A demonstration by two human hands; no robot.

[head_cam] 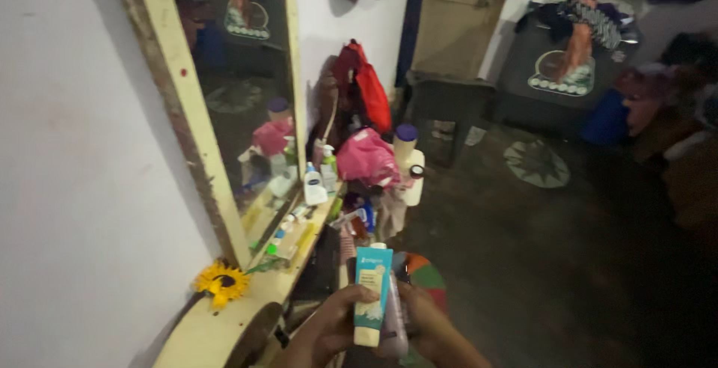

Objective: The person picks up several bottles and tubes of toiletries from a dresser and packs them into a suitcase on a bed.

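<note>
Low in the head view, my left hand (pixel 333 328) grips a teal and cream tube (pixel 372 293), held upright. Close on its right, my right hand (pixel 434 327) holds a pale pink bottle (pixel 394 327) pressed against the tube. Both hands hover beside the front end of a narrow cream shelf (pixel 224 323) under a tall wall mirror (pixel 232 76). A yellow artificial sunflower (pixel 221 282) lies on the shelf to the left of my left hand.
Farther along the shelf stand several small bottles and tubes (pixel 314 185), a pink bag (pixel 365 157) and a tall bottle with a purple cap (pixel 404 146). A red bag (pixel 368 87) hangs on the wall. A dark cabinet with clothes (pixel 565 61) stands across the dim floor.
</note>
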